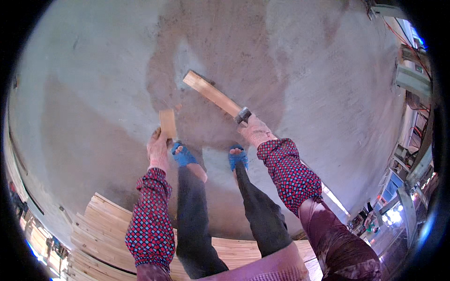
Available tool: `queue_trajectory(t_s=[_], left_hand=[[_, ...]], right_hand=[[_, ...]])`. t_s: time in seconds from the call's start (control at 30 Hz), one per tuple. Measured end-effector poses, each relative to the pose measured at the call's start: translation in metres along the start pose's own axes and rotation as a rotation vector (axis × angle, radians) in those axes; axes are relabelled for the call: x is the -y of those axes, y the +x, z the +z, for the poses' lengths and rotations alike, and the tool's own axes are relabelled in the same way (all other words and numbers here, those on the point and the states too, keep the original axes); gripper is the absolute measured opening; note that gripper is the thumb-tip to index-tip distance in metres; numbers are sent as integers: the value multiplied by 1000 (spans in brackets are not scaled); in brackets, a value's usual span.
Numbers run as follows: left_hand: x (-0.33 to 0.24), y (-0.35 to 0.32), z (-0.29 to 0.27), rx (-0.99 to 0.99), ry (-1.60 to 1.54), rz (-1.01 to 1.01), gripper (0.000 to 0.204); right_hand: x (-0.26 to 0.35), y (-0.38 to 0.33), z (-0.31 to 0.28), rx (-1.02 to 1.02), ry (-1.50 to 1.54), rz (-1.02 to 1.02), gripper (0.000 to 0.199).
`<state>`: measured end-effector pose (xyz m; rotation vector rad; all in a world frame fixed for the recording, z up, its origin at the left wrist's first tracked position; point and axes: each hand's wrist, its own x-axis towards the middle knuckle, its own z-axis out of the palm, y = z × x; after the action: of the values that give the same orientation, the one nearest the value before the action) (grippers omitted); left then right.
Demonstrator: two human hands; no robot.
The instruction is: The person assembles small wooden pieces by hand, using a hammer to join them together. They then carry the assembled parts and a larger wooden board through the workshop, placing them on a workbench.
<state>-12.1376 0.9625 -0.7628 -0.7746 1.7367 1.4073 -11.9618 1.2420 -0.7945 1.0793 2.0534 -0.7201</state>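
My left hand [158,146], in a pale pink glove, is closed on the lower end of a short flat wooden piece [167,124]. It stands up from the fingers. My right hand [256,130], gloved alike, grips at a long narrow wooden strip [213,95] that slants away to the upper left. A dark grey, block-like thing [243,115] sits at the strip beside the right fingers; its kind I cannot make out. Below my right sleeve a pale straight edge [335,201] shows; whether it belongs to the strip I cannot tell.
Grey concrete floor [328,93] with darker patches spreads around. My feet in blue sandals [185,155] stand between the hands. Stacked wooden strips [105,225] lie close behind my legs. Machine frames [412,79] and cables line the right side.
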Motion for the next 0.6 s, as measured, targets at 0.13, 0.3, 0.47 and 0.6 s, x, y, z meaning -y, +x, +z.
queue_trajectory(t_s=[0.13,0.3,0.47,0.6], left_hand=[[13,71,15,45,66,86,31],[16,102,22,32,-7,189,32],[21,113,43,176,73,249,34],[31,151,71,190,212,385,35]], right_hand=[[-28,30,34,-22,8,70,51],[-5,25,20,-22,-81,207,55],[-8,-13,12,-54,-42,205,63],[7,-14,9,-26,-98,207,66]])
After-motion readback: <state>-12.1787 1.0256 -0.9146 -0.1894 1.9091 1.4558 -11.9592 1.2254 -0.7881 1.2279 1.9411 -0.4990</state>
